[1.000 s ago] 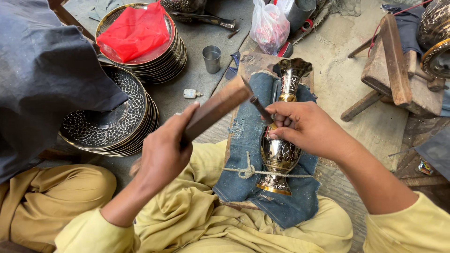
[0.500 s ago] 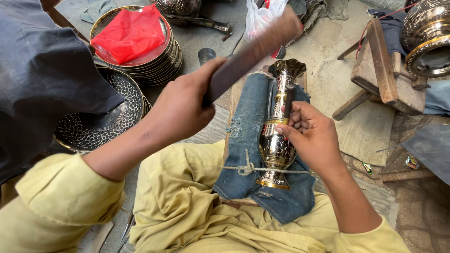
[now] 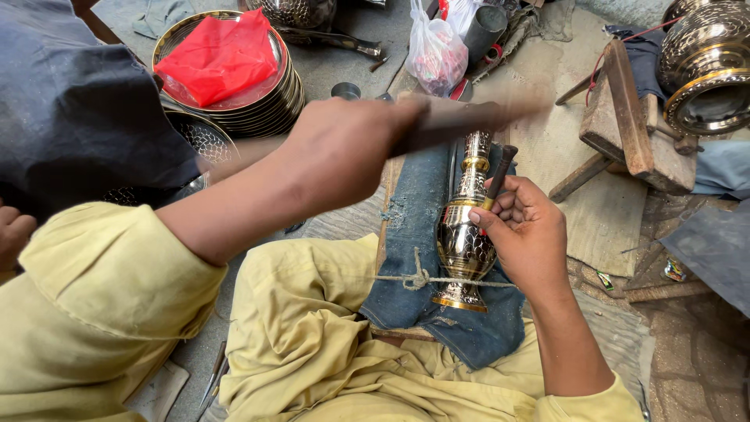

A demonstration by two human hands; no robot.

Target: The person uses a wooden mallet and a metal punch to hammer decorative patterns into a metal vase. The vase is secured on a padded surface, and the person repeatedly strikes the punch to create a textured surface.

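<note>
A denim-wrapped board (image 3: pixel 414 234) is laid along the lap, and on it a brass vase (image 3: pixel 465 234) is lashed by 1 knotted cord (image 3: pixel 422 279). The vase lies lengthwise, its foot toward the body and its mouth pointed away. Its belly is already covered in a dark engraved pattern, and bands are seen on the neck too, so much of the chasing is judged done; how much of the far side or the neck is left cannot be told from this view.

The left hand (image 3: pixel 344 148) is closed around a wooden mallet (image 3: pixel 461 121), which is blurred by motion above the vase's neck. The right hand (image 3: pixel 527 230) rests against the vase's shoulder, and a dark chisel (image 3: pixel 498 170) is pinched in its fingers (image 3: pixel 488 223), the tip set near the neck. Work is therefore judged to be under way on the upper part.

To the left, a stack of engraved plates (image 3: pixel 269 105) is topped by a red bag (image 3: pixel 223 55), and a second plate stack (image 3: pixel 199 141) is partly hidden under dark cloth (image 3: pixel 78 109). At the right, a low wooden stool (image 3: pixel 625 125) and a large engraved pot (image 3: pixel 703 66) are seen. A tied plastic bag (image 3: pixel 433 51) lies beyond the board. Small tools (image 3: pixel 215 379) lie on the floor by the left knee.
</note>
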